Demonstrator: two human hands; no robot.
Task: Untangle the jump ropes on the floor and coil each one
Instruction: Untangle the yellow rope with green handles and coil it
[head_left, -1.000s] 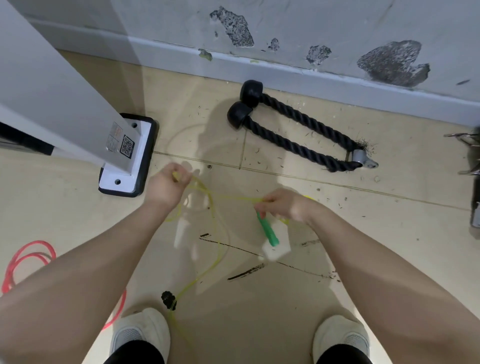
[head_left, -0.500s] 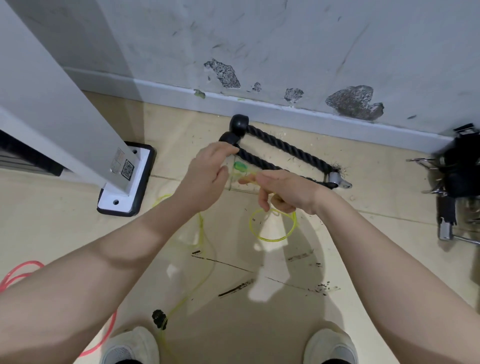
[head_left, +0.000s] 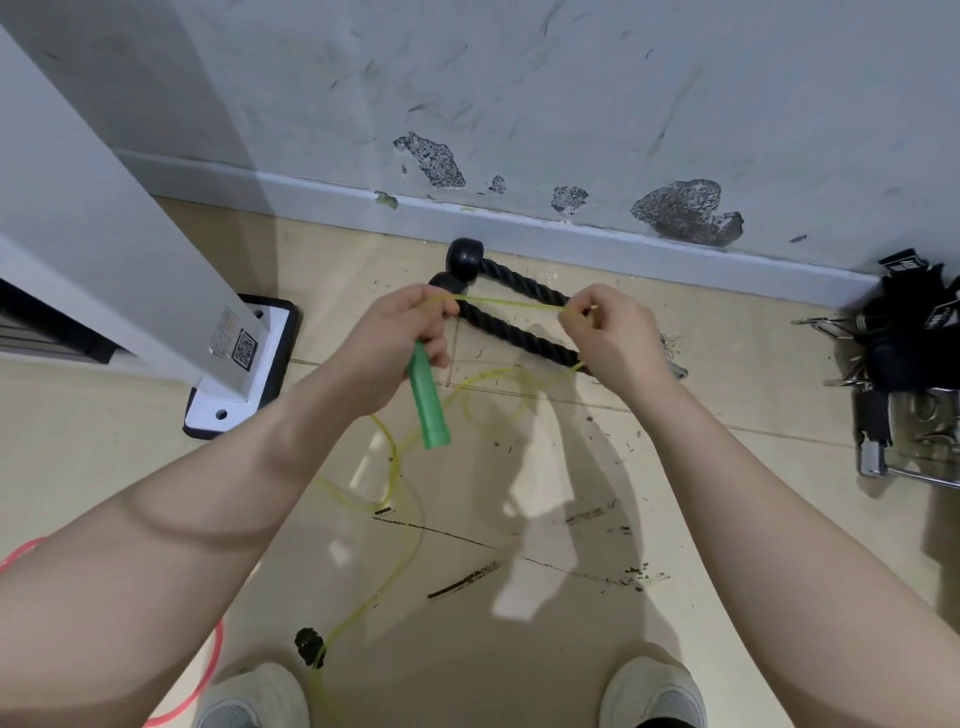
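Observation:
My left hand (head_left: 400, 343) grips the top of a green jump rope handle (head_left: 427, 408), which hangs down from the fist. A thin yellow-green cord (head_left: 511, 303) runs taut from that hand across to my right hand (head_left: 613, 338), which pinches it between thumb and fingers. The rest of the yellow-green cord (head_left: 395, 467) droops in loose loops to the floor and trails down between my shoes. A red jump rope (head_left: 210, 670) lies curved on the floor at the lower left, partly hidden by my left arm.
A thick black rope attachment (head_left: 514, 332) with round black ends lies by the wall behind my hands. A grey machine post on a black-and-white base plate (head_left: 244, 384) stands at left. Metal clips and black straps (head_left: 904, 364) sit at right. My shoes (head_left: 654, 691) are at the bottom.
My hands have drawn apart, stretching a length of cord straight between them. The green handle now hangs from my left fist. The small loop under my right hand is gone.

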